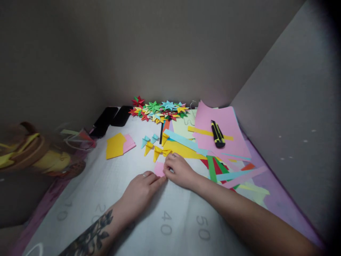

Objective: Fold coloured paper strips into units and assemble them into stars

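A small pink paper square [159,169] lies on the white mat, partly hidden by my fingers. My left hand [145,188] presses its fingertips together at the paper's near edge. From the right side, my right hand [179,170] pinches the same paper, its fingertips touching or almost touching those of the left. Just beyond the hands sit folded yellow paper pieces [157,153] and two folded light blue pieces [145,141]. To the left lie yellow paper squares [114,146], overlapping pink squares [129,143].
Colourful folded paper stars [160,111] are heaped against the back wall. A yellow-and-black utility knife [217,135] rests on pink sheets [231,124]. Coloured strips [226,174] spread at right. Black flat objects [122,116] lie back left; a blurred basket-like object [39,153] stands at far left.
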The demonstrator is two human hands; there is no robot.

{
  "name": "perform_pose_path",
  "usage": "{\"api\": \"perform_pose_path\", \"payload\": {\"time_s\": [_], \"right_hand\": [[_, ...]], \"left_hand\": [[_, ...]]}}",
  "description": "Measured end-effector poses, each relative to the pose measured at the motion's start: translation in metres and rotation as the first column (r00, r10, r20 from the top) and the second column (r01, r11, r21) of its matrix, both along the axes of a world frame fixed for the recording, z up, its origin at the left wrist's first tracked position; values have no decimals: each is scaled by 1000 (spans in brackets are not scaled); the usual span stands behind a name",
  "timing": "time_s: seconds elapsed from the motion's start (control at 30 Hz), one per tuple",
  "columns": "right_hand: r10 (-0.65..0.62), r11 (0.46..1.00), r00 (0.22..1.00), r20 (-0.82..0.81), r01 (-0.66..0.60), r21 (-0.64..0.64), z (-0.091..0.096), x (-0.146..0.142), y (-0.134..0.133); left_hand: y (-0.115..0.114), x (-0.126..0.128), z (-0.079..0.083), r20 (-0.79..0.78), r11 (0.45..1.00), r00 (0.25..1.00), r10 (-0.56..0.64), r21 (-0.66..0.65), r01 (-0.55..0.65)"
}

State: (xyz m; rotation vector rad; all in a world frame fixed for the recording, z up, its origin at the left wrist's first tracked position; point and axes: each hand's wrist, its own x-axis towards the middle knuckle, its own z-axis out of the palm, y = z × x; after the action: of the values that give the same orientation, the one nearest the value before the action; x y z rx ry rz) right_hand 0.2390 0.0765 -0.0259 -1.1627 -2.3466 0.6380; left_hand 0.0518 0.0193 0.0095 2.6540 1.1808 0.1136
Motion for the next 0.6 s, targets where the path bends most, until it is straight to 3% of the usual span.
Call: {"api": "perform_pose_path", "payload": {"time_s": [0.37, 0.6], "right_hand": [[-68, 998, 998, -7, 68, -1, -1, -3, -1], [-77, 997, 997, -24, 77, 2, -4, -3, -1]], "left_hand": [[-2, 1, -4, -71, 995, 996, -45, 82, 51], [-3, 1, -4, -88, 998, 996, -34, 49, 38]]}}
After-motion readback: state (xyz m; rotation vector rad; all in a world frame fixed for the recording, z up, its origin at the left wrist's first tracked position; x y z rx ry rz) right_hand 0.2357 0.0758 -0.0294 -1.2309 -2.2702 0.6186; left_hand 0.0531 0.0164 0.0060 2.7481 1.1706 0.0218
